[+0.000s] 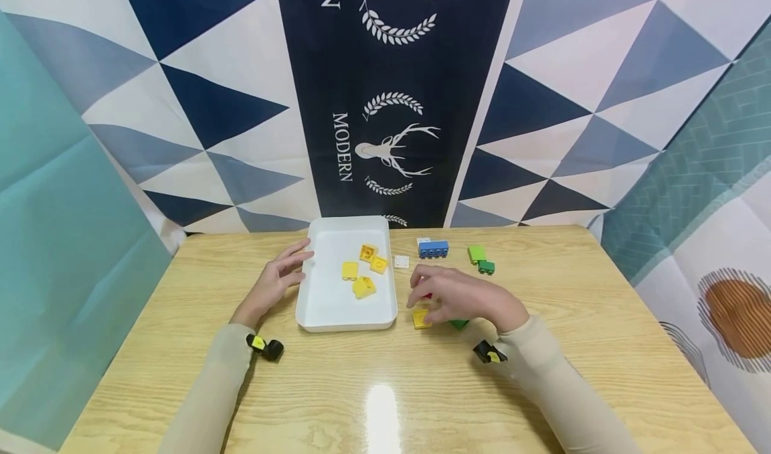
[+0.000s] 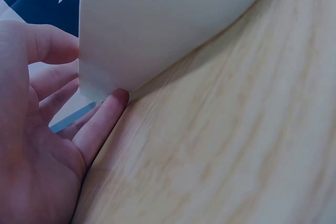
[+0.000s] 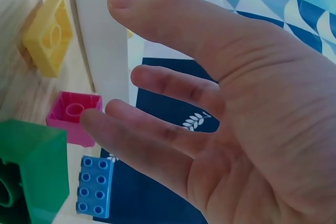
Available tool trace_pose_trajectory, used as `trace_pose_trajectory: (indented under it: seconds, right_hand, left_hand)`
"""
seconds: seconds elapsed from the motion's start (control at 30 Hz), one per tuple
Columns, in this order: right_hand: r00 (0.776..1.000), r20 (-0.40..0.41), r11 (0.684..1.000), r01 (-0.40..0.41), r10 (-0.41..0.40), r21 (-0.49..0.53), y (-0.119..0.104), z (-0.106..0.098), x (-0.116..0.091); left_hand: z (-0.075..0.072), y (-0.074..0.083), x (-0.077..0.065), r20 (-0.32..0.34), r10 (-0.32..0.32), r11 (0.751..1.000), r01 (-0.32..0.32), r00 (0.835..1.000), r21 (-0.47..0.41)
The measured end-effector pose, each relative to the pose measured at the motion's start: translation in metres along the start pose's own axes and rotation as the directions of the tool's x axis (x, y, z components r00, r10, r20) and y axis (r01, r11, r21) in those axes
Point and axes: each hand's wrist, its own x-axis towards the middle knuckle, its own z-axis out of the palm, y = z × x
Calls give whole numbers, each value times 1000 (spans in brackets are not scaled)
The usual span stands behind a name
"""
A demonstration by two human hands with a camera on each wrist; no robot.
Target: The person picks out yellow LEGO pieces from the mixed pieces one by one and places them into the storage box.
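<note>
My left hand [image 1: 272,285] touches the left wall of a white tray [image 1: 325,310] with spread fingers; the left wrist view shows fingertips [image 2: 121,97] against its outer wall. Inside the tray lie several yellow toy bricks [image 1: 364,287]. To the right of the tray my right hand [image 1: 466,294] hovers over loose bricks, with nothing in its grasp. Below its thumb is a yellow brick [image 3: 50,38], close to the tray's side. A pink brick [image 3: 73,119] lies by the fingertips, partly hidden by the hand in the head view. Nearby sits a larger green brick [image 3: 39,166].
Farther back stands a blue brick [image 1: 434,249] with a white brick behind it. Another white brick [image 1: 401,262] lies beside the tray. Light green [image 1: 476,254] and dark green [image 1: 486,267] bricks lie to the right. A patterned cloth [image 1: 385,106] hangs behind the wooden table [image 1: 337,387].
</note>
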Motion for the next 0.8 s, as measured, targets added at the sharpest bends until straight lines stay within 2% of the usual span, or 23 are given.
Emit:
trace_pose_trajectory:
  seconds: [0.43, 0.8]
  right_hand:
    - [999, 0, 998, 35, -35, -55, -3, 9, 4]
    - [1000, 15, 991, -1, 3, -134, -6, 13, 6]
  left_hand:
    - [1, 2, -1, -5, 5, 1000, -5, 1000, -8]
    - [1, 2, -1, -6, 10, 1000, -10, 1000, 2]
